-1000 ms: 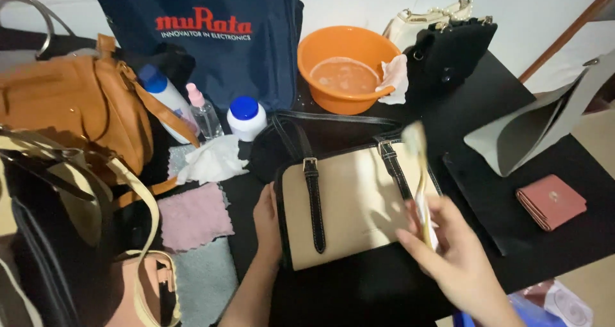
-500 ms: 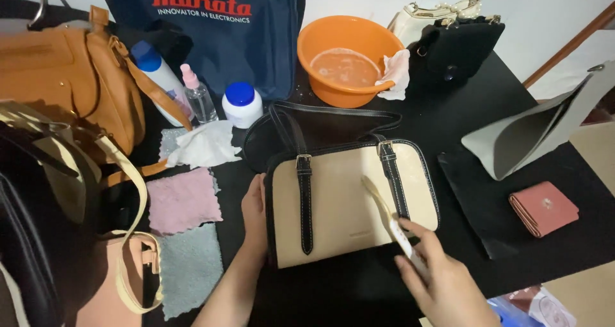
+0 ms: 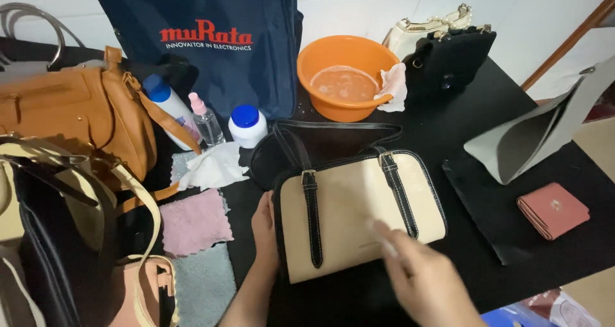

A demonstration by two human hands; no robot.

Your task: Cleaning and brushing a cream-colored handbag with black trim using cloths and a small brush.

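Nearest, the right hand [image 3: 428, 282] hovers blurred over the lower right corner of the cream handbag [image 3: 359, 215]; whether its fingers grip anything cannot be told. Left of the handbag, the left hand [image 3: 264, 228] lies flat against its edge, fingers together, holding nothing. The handbag rests flat on the black table [image 3: 487, 135]. Beyond the handbag stands an orange basin [image 3: 343, 77]; left of it, a white-capped jar [image 3: 247, 125] and a pink cloth [image 3: 194, 221].
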